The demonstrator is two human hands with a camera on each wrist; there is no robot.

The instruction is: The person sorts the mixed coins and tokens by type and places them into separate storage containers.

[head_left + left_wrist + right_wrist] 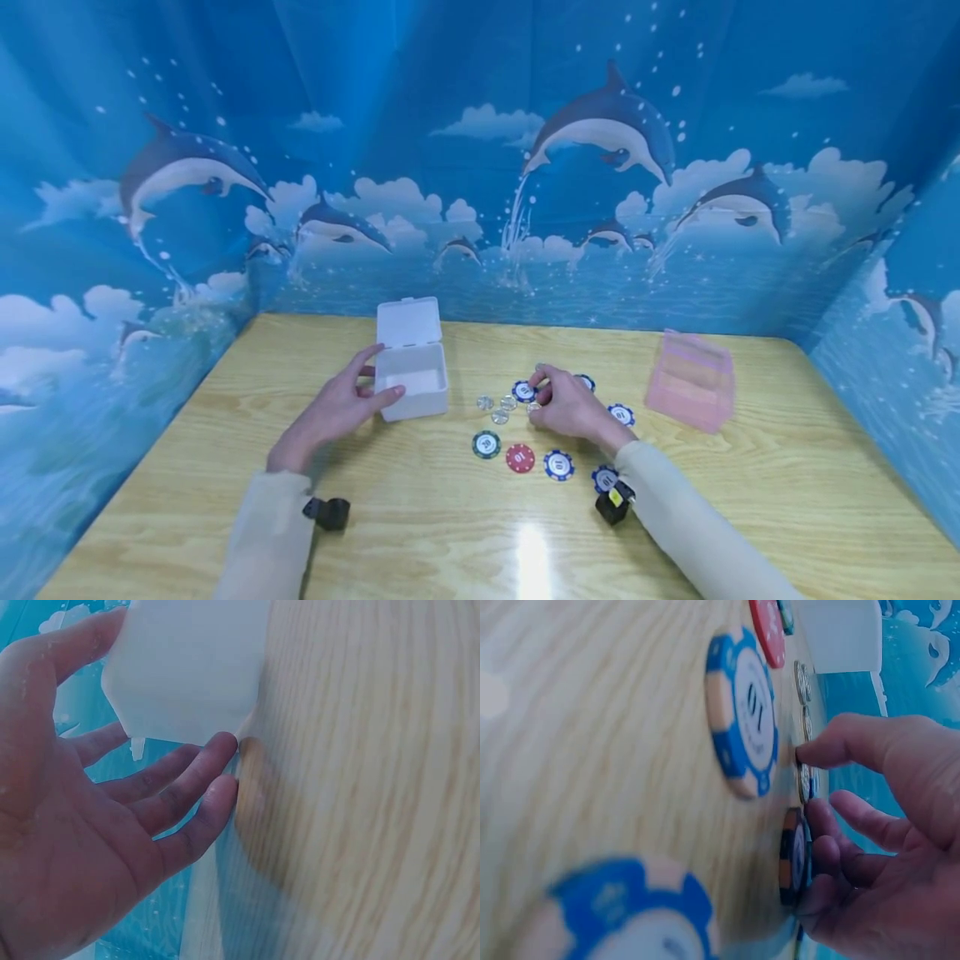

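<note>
Apparently little is done: the white box (417,406) stands open, nothing visible inside, while coins (500,417) and chips (520,457) lie right of it on the surface (420,508), seemingly left to handle. My left hand (345,407) grips the box's side; my right hand (573,407) thumbs one coin, though I can't tell whether it's pinched.

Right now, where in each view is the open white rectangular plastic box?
Head: the open white rectangular plastic box sits left of centre.
Left wrist: box at top, left of centre.
Right wrist: box at top, right of centre.
Shared landmark: the pale wooden tabletop.
</note>
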